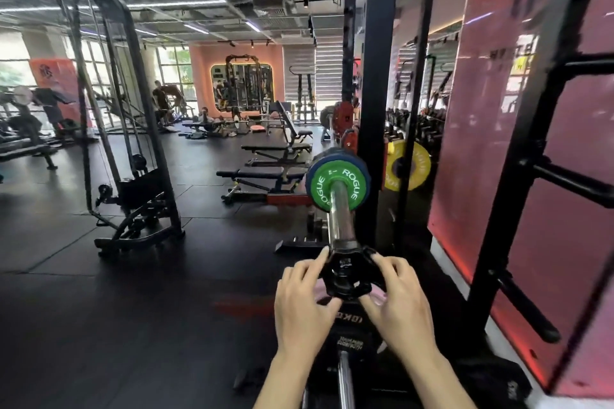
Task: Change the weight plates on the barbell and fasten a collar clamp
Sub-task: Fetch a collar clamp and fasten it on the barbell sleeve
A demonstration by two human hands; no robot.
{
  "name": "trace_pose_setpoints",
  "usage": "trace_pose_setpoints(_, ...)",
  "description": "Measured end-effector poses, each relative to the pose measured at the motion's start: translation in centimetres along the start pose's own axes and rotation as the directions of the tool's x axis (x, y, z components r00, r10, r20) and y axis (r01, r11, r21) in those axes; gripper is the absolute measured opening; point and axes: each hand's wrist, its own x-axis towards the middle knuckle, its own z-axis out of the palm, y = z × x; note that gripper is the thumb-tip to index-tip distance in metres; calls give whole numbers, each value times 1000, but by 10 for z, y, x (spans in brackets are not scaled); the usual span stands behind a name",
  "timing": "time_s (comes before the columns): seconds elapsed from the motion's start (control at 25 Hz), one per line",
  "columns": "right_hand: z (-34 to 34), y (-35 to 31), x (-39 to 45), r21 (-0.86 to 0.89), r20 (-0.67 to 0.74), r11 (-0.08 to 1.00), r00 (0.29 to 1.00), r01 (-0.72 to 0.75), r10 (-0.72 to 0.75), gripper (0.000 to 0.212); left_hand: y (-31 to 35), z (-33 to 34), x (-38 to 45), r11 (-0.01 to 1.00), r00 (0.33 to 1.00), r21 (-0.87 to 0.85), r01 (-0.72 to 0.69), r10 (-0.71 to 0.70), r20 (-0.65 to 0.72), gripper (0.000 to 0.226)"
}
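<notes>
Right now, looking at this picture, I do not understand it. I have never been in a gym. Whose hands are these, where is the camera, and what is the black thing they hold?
The camera sits on a person's head and looks forward and down, so the two hands are that person's own. The left hand and the right hand together hold a black collar clamp at the near end of a steel barbell sleeve. Further along sits a green plate with a blue plate behind it. The bar rests in a black rack. Whether the clamp is already locked, I cannot tell.
</notes>
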Motion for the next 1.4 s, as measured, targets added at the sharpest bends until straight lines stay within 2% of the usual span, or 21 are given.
trace_pose_setpoints(0.16,9,-3,5,-40,8,998,999,-51,51,64,-6,6,4,998,999,-44,40,-39,34,90)
trace_pose_setpoints(0.44,20,2,24,-164,57,978,989,-127,138,68,-12,8,24,995,981,-65,70,-57,186,83)
trace_pose_setpoints(0.56,22,3,18,-147,55,980,988,-135,144,76,-16,1,26,971,955,-209,114,-49,293,77)
trace_pose_setpoints(0.68,26,3,9,-116,-12,959,966,-260,260,82,-19,-2,27,943,966,-303,133,-56,252,65)
trace_pose_setpoints(0.8,30,4,6,-167,-22,917,931,-362,364,72,-19,-1,25,957,974,-268,112,-52,221,63)
trace_pose_setpoints(0.88,31,5,5,-209,10,921,942,-327,337,71,-19,0,24,965,974,-240,107,-54,218,62)
trace_pose_setpoints(1.08,21,7,13,-75,-11,970,972,-233,233,82,-29,4,22,984,981,-158,81,-50,186,48)
trace_pose_setpoints(1.16,20,9,14,-53,-3,979,980,-198,198,85,-27,4,23,980,979,-164,113,-82,186,60)
trace_pose_setpoints(1.28,21,12,13,-75,-8,966,969,-246,246,73,-22,3,27,982,975,-157,104,-70,209,85)
trace_pose_setpoints(1.4,25,12,13,-81,13,975,978,-208,209,64,-19,4,27,989,975,-134,55,-24,219,81)
